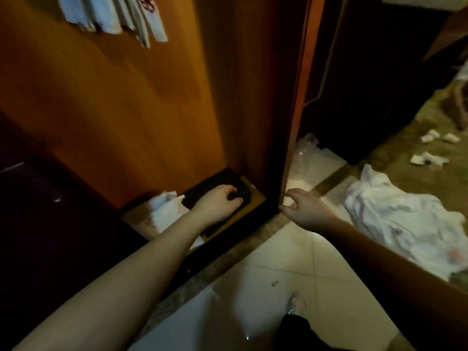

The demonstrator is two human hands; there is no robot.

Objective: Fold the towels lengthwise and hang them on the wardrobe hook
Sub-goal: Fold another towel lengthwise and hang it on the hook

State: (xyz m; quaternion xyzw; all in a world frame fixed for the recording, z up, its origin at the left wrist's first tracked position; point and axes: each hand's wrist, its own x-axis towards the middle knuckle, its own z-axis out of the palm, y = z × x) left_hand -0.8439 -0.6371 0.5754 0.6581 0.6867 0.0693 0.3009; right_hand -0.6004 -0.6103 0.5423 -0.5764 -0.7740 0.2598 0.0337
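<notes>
Several white towels (114, 16) hang at the top left on the inside of the open orange wardrobe door (114, 102). Low inside the wardrobe, my left hand (219, 202) grips a dark folded cloth (212, 184) that lies on a yellowish board (255, 198). A crumpled white towel (164, 209) lies just left of that hand. My right hand (304, 209) hangs with relaxed fingers beside the bottom of the door's edge (291, 148), holding nothing. The hook itself is out of view.
A heap of white cloth (395, 216) lies on the brownish bed cover at the right, with small white scraps (428, 158) farther back. A clear plastic bag (306, 153) sits behind the door. Pale floor tiles (291, 269) spread below. My foot (296, 304) shows at the bottom.
</notes>
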